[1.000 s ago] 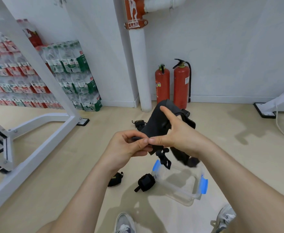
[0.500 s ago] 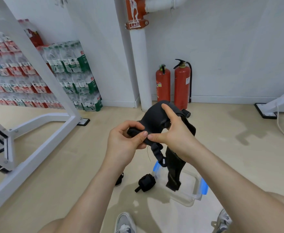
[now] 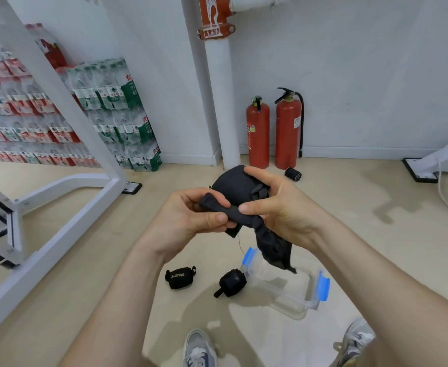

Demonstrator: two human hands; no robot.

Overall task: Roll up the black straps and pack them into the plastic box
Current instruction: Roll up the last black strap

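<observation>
- The plastic box [image 3: 283,290] sits on the floor [image 3: 376,234], clear-walled, with blue clips at its two ends and no lid on it; its inside looks bare, though the see-through walls make this hard to judge.
- The left hand [image 3: 191,221] and right hand [image 3: 278,210] are close together above the box, both clamped on one black strap [image 3: 233,192].
- The left thumb and fingers pinch the strap's narrow end; the right thumb presses on the same band just beside them, while the right fingers curl over the strap's wider padded part.
- The strap's loose tail hangs down from the right hand, its tip over the box's open top; whether it touches the rim cannot be told.
- A rolled strap [image 3: 232,283] lies on the floor touching or just beside the box's left end.
- Another rolled strap marked XUEYING [image 3: 180,277] lies further left, apart from the box.
- A third black roll [image 3: 293,174] lies near two red fire extinguishers [image 3: 273,131] at the wall.
</observation>
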